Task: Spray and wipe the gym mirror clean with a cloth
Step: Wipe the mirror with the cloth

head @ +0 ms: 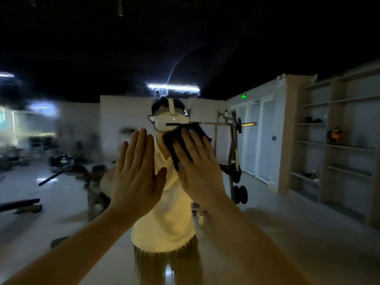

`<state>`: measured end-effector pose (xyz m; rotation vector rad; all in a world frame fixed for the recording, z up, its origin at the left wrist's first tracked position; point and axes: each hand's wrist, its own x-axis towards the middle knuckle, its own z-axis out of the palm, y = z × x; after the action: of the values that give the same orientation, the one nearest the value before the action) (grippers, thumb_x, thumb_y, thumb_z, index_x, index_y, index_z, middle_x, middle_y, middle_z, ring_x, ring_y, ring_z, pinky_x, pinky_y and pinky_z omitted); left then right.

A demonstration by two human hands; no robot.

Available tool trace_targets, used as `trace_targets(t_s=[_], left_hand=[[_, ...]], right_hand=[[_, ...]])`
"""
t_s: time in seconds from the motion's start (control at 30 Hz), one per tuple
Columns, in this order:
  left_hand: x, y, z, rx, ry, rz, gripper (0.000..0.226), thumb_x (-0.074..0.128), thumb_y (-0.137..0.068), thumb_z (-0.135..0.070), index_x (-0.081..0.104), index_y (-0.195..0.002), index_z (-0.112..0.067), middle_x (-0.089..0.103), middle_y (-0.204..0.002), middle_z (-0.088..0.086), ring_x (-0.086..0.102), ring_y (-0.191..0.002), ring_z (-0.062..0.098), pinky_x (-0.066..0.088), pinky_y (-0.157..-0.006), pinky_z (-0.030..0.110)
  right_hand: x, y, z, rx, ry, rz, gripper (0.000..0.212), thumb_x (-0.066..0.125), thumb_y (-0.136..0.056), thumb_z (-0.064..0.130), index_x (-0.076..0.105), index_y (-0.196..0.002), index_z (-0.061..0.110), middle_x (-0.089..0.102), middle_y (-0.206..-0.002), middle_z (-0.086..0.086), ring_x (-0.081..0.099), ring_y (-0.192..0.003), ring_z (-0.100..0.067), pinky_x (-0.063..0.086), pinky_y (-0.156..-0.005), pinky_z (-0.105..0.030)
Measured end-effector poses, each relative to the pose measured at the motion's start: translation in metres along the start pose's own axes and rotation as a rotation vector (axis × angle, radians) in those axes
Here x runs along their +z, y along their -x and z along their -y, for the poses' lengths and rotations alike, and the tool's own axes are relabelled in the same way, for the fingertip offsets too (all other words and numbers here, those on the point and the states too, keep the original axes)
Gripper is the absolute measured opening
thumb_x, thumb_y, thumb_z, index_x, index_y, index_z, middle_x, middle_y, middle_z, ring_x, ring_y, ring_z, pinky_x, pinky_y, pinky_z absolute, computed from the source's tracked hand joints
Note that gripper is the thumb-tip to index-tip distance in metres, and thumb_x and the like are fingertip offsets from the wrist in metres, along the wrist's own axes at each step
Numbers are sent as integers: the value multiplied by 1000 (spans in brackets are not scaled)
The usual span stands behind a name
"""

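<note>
The gym mirror (67, 124) fills the whole view and reflects the room and a person in a pale shirt. My right hand (197, 167) lies flat with straight fingers and presses a dark cloth (181, 136) against the glass at about head height. My left hand (137, 171) is raised just left of it, palm flat toward the mirror, fingers straight and together, holding nothing. Whether the left palm touches the glass is unclear. A hazy smeared patch shows on the left part of the mirror. No spray bottle is in view.
In the reflection a barbell rack (234, 153) with weight plates stands to the right, open wall shelves (337, 145) at the far right, benches and bars on the floor at the left. Doors with a green exit sign sit behind the rack.
</note>
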<state>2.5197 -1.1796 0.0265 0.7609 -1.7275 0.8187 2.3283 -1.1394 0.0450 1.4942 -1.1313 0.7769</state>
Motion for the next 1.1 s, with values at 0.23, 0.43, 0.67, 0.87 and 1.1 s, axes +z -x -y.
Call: trace_targets(t_s=[0.23,0.43,0.67,0.87,1.1], left_hand=[[10,-1,-10,-64,-85,36,96,46,-99,-58,11,-164,4,2,-173,23,1,-162,37,3,-131,55],[9,0,-13,-89,-128,74,97,41,-100,-61,7,-164,3,0,-173,23,-2,-162,36,3,-131,56],[2,2,-4,-42,-125,116,87,34,-105,-57,4,-165,-1,-3,-174,19,-4,-162,31,4,-131,53],[-8,23,8,18,25,1,72,40,-104,-33,21,-162,4,15,-172,22,13,-161,35,18,-128,60],[5,51,2,43,54,55,83,60,-97,-34,24,-161,4,14,-173,21,15,-160,38,22,-124,66]], right_hand=[[-24,56,-123,579,49,-54,58,20,-109,34,20,-163,10,13,-171,-16,11,-159,-34,15,-128,-56],[-17,26,-107,829,-15,-204,58,25,-108,27,25,-162,7,19,-170,-19,15,-158,-36,16,-126,-56],[-6,-12,5,371,-182,-149,55,38,-107,29,35,-159,12,24,-169,-17,15,-158,-33,13,-128,-54],[-3,9,45,-49,-409,-1,45,45,-107,22,52,-151,10,34,-166,-11,18,-159,-26,15,-128,-50],[-16,53,-56,325,-97,-36,52,49,-101,27,40,-151,15,32,-163,-16,28,-152,-36,28,-122,-58]])
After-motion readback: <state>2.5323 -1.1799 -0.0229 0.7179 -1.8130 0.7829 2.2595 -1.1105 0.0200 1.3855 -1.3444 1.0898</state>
